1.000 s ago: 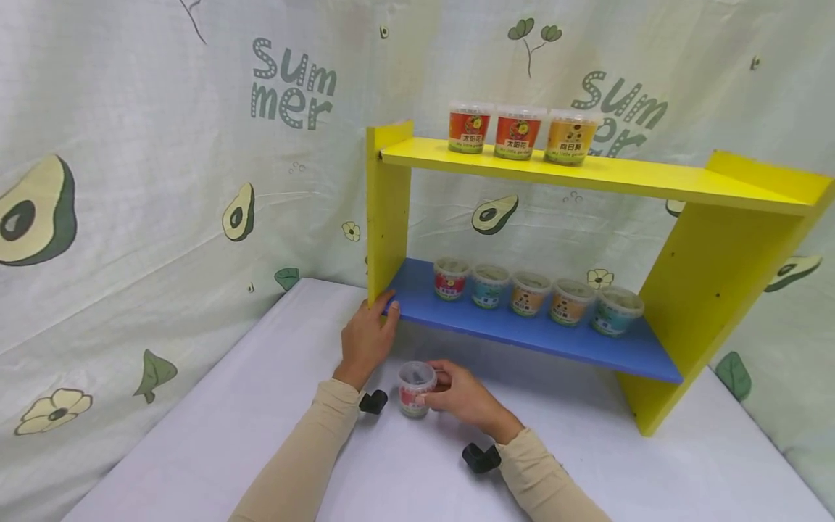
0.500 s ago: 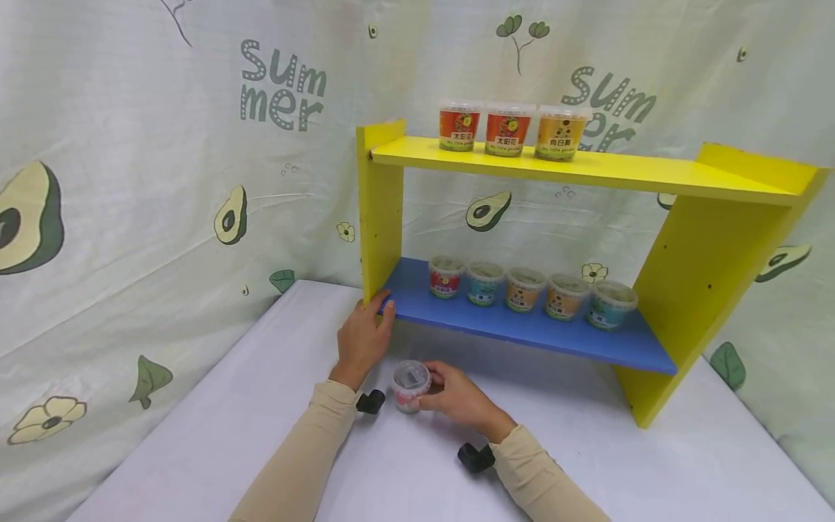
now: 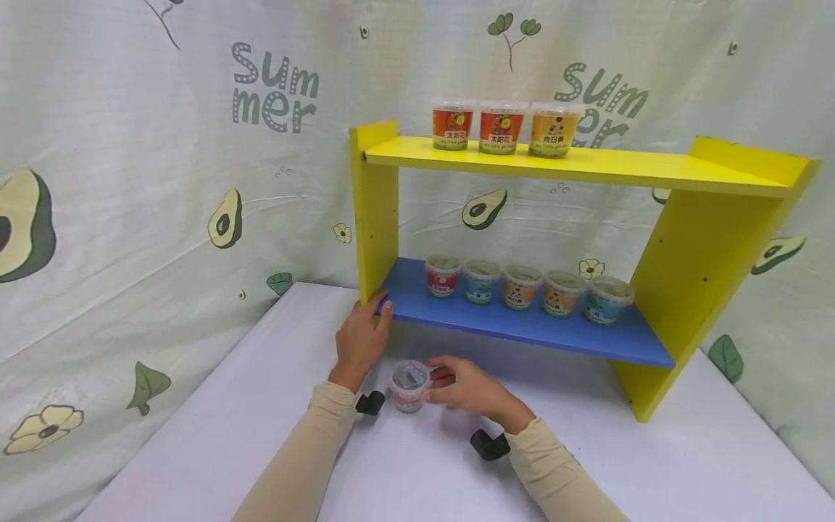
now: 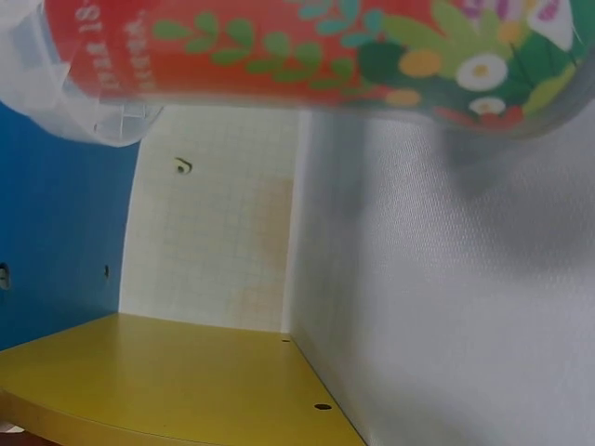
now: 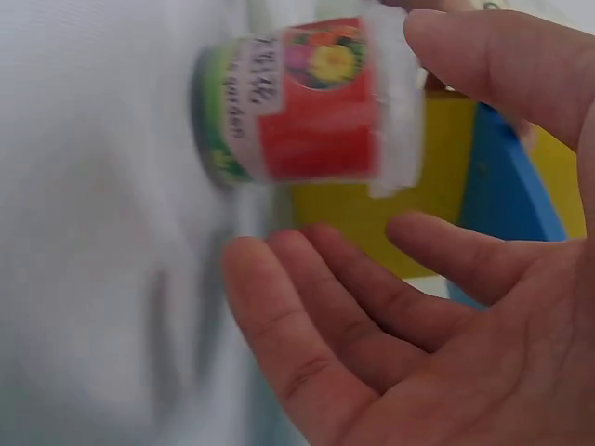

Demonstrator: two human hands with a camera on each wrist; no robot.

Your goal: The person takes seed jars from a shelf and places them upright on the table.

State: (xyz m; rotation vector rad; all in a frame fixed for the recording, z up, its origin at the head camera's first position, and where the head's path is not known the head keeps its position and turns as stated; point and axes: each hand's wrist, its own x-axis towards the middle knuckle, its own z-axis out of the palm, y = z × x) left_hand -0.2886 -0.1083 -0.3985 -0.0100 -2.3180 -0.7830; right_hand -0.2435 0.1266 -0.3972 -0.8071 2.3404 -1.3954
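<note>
A small clear plastic cup (image 3: 409, 395) with a red flower label and a lid stands on the white table in front of the shelf. My right hand (image 3: 468, 390) is just right of it, fingers spread apart. Seen from the right wrist, the thumb of this hand (image 5: 400, 307) is right at the lid of the cup (image 5: 321, 107), and the other fingers are clear of it. My left hand (image 3: 362, 337) grips the lower left corner of the yellow and blue shelf (image 3: 522, 335). The left wrist view shows the cup (image 4: 279, 56) close up, hiding that hand.
Several cups (image 3: 520, 288) stand in a row on the blue board. Three more cups (image 3: 501, 129) with red and orange labels stand on the yellow top board (image 3: 639, 163). A printed cloth (image 3: 150, 217) hangs behind the table (image 3: 228, 413).
My right hand held the cup and tilted it slightly, then let go; its fingers have parted and moved off to the right. My left hand keeps its grip on the shelf.
</note>
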